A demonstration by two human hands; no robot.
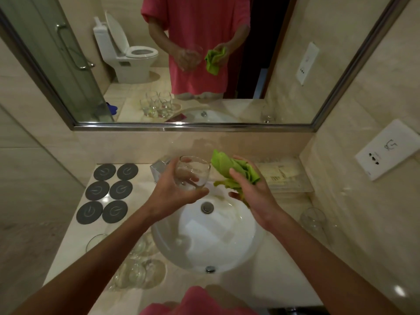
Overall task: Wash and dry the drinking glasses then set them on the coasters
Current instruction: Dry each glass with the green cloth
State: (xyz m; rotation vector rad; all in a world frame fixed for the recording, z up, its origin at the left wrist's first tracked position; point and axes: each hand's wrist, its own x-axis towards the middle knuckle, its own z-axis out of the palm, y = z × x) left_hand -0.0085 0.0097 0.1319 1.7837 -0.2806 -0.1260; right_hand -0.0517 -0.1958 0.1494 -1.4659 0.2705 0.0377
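My left hand (172,192) grips a clear drinking glass (193,172) above the far rim of the white sink (250,237), tilted with its mouth toward the wall. Beside it, my right hand (252,189) holds a crumpled green cloth (234,168), a short gap from the glass. Several dark round coasters (109,192) lie in pairs on the counter at the left, all bare. More clear glasses (138,267) stand clustered on the counter left of the sink, partly behind my left forearm. One lone glass (313,220) stands to the right of the sink.
A chrome tap (159,167) sits behind the glass, mostly hidden. A clear tray of packets (286,176) rests at the back right. A wall socket plate (388,148) is on the right wall. The mirror (193,64) spans the back wall.
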